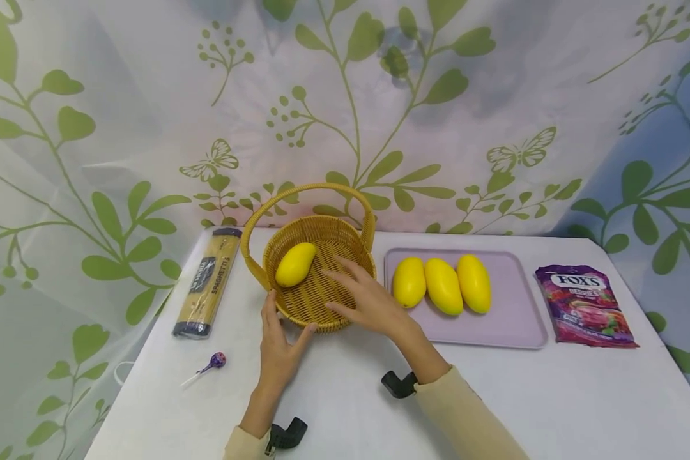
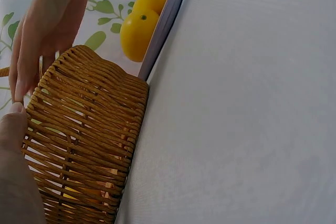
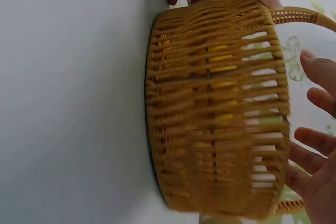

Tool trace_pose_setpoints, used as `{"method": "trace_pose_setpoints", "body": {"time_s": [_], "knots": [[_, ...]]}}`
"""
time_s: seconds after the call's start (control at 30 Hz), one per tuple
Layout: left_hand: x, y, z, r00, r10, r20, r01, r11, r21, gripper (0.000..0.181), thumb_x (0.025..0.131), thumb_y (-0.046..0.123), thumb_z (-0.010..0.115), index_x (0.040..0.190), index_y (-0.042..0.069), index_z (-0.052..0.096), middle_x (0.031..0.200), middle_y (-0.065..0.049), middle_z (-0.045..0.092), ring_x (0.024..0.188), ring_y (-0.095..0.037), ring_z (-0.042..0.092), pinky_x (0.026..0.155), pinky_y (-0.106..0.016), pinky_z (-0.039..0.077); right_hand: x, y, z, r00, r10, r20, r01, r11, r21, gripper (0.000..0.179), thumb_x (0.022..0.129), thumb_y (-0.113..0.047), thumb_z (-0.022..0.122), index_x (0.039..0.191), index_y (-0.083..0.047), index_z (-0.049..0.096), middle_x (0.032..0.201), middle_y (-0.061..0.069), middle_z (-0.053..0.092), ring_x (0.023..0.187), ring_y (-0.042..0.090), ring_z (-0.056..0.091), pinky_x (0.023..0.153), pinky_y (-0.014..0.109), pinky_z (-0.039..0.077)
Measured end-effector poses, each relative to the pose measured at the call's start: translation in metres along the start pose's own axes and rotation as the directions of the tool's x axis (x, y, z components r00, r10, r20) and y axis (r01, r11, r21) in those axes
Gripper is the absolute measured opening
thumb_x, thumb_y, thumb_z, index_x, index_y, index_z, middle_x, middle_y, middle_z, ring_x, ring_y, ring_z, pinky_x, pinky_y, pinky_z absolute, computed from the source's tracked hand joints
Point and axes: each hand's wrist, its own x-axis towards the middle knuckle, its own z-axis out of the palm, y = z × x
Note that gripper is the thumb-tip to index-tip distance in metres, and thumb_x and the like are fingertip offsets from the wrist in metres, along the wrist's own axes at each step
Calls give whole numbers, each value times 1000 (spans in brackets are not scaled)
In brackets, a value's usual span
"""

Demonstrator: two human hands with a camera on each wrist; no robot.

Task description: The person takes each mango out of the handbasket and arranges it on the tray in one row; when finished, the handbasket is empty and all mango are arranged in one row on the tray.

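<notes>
A yellow mango (image 1: 296, 264) lies at the left inside the round wicker basket (image 1: 315, 324), whose tall handle arches over it. My left hand (image 1: 278, 348) rests on the basket's front left side, index finger and thumb spread along the outer wall. Its thumb (image 2: 11, 124) comes up at the rim in the left wrist view. My right hand (image 1: 374, 303) reaches over the basket's right rim, fingers spread and nothing in them. Through the weave in the right wrist view, yellow patches of the mango (image 3: 223, 69) show.
Right of the basket, a pale purple tray (image 1: 514, 322) carries three mangoes (image 1: 444, 286). Farther right lies a purple Fox's candy bag (image 1: 586, 306). A spaghetti pack (image 1: 208, 284) and a wrapped lollipop (image 1: 217, 360) lie to the left. A leaf-patterned curtain (image 1: 345, 128) hangs behind the white table (image 1: 345, 409).
</notes>
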Motion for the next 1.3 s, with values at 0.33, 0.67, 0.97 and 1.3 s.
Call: {"method": "trace_pose_setpoints", "body": {"time_s": [0.33,0.67,0.97,1.3], "knots": [[1,4,2,1000,-4,-1,4,1000,14,101,83,40,76,156,7,15,160,-14,23,143,-33,33,101,-58,44,41,7,27,996,59,65,-60,998,11,64,92,-43,65,148,-20,43,160,11,23,142,32,36,108,46,43],[-1,4,2,1000,-2,-7,2,1000,14,100,83,38,76,156,8,15,160,-14,23,142,-35,34,101,-58,44,68,6,46,986,97,135,-106,992,63,60,92,-44,65,146,-22,46,161,15,22,144,34,33,111,50,39],[0,3,3,1000,8,-7,-8,1000,12,100,83,38,77,156,7,16,160,-13,24,142,-34,35,102,-58,44,83,15,58,958,167,232,-187,980,66,70,91,-42,67,152,-30,36,164,12,14,146,40,26,111,56,35],[-1,1,1,1000,-9,1,9,1000,22,99,84,37,76,157,8,14,162,-11,21,143,-33,33,103,-58,43,86,17,69,940,144,310,-173,983,68,74,87,-44,71,152,-35,35,163,8,11,146,37,26,112,51,36]]}}
